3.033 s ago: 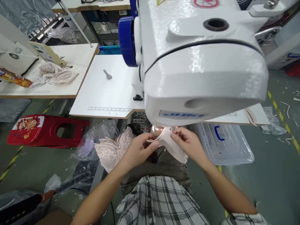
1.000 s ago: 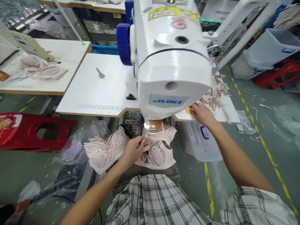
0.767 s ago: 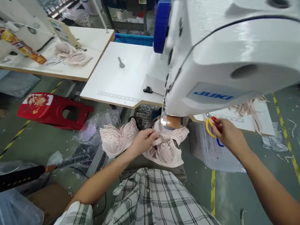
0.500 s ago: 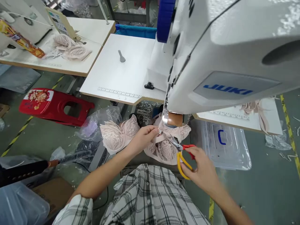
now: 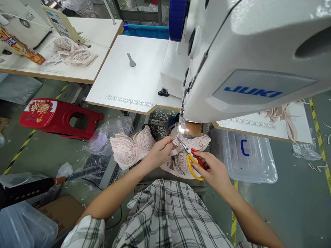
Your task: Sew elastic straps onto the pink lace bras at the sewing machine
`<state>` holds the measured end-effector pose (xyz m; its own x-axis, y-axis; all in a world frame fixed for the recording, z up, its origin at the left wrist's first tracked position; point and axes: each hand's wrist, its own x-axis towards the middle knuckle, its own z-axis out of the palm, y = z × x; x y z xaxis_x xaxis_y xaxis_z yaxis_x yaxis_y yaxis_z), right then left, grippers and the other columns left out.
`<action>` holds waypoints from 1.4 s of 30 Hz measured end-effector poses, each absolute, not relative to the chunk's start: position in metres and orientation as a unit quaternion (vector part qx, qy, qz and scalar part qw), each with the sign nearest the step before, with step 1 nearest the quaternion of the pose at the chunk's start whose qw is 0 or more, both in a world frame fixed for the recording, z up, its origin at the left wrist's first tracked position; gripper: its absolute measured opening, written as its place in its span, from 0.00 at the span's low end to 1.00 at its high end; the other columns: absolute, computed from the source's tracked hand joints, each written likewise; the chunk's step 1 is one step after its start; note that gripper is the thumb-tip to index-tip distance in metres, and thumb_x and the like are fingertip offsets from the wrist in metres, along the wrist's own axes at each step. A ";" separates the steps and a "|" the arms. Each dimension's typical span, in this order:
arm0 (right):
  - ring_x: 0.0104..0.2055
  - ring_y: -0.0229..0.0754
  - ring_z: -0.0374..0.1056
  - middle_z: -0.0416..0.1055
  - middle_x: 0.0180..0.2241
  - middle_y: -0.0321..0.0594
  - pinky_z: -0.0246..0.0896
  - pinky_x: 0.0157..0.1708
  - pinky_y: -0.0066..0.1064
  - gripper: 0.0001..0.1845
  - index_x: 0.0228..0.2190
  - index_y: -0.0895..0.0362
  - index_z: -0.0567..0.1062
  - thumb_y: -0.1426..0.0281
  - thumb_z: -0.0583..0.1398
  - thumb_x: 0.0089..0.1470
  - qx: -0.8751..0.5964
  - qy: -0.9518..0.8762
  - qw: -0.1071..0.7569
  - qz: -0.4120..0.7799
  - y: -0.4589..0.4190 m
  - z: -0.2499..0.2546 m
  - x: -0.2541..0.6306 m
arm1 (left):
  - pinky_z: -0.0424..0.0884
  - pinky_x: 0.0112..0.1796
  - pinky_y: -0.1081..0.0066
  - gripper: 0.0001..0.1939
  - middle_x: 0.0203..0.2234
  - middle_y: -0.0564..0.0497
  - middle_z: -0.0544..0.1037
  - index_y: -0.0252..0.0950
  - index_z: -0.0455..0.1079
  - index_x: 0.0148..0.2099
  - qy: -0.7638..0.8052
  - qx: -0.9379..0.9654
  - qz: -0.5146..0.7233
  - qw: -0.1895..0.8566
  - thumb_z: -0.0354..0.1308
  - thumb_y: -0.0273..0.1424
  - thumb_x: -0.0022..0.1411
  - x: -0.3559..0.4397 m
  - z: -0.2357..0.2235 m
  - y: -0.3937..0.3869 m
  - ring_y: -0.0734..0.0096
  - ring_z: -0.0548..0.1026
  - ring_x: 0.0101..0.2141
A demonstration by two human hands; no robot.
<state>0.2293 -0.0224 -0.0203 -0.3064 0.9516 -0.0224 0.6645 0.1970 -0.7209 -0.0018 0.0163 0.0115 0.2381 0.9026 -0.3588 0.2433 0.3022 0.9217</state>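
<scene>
My left hand [image 5: 160,150] pinches a pale pink strap [image 5: 176,148] of a lace bra just below the sewing machine head. In my right hand [image 5: 213,168] is a pair of scissors [image 5: 192,158] with one red and one yellow handle. The blade tips reach the strap beside my left fingertips. Under both hands lies a pink lace bra [image 5: 182,163], partly covered by the scissors. More lace cups [image 5: 126,151] sit to the left of my left hand, over the machine's lower part.
The white JUKI sewing machine [image 5: 245,82] looms at upper right. A white table [image 5: 139,79] with a printed ruler and grey tool [image 5: 131,60] stands beyond. On the floor are a red stool [image 5: 59,117] and a clear lidded box [image 5: 249,162]. Pink straps [image 5: 288,120] hang off the right table.
My right hand has moved the scissors left and up, bringing the blade tips to the strap by my left fingers. The left hand still pinches the strap.
</scene>
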 end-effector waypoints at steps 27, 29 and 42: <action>0.31 0.43 0.74 0.78 0.36 0.43 0.70 0.26 0.31 0.17 0.44 0.53 0.78 0.60 0.62 0.53 -0.606 -0.630 0.233 0.427 -0.027 -0.033 0.225 | 0.63 0.26 0.75 0.18 0.25 0.53 0.76 0.36 0.70 0.31 0.567 0.580 0.235 0.535 0.49 0.40 0.68 -0.018 0.019 0.028 0.74 0.68 0.23; 0.29 0.43 0.73 0.78 0.33 0.43 0.69 0.25 0.31 0.17 0.42 0.53 0.79 0.60 0.62 0.52 -0.615 -0.625 0.233 0.421 -0.027 -0.035 0.238 | 0.64 0.27 0.74 0.16 0.27 0.52 0.78 0.36 0.72 0.34 0.573 0.597 0.244 0.506 0.49 0.39 0.68 -0.021 0.015 0.028 0.73 0.71 0.25; 0.46 0.56 0.70 0.75 0.41 0.60 0.62 0.42 0.44 0.14 0.37 0.63 0.79 0.66 0.58 0.58 -0.653 -0.741 0.146 0.063 0.125 -0.006 0.319 | 0.70 0.28 0.74 0.13 0.31 0.51 0.82 0.36 0.70 0.48 0.520 0.762 0.103 0.373 0.46 0.28 0.67 -0.046 0.017 0.053 0.69 0.79 0.30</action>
<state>0.3187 0.1250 -0.0061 -0.1054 0.9852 0.1352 0.9485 0.1405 -0.2838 -0.0461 0.0535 0.0167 0.4383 0.8688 -0.2306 0.7147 -0.1813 0.6755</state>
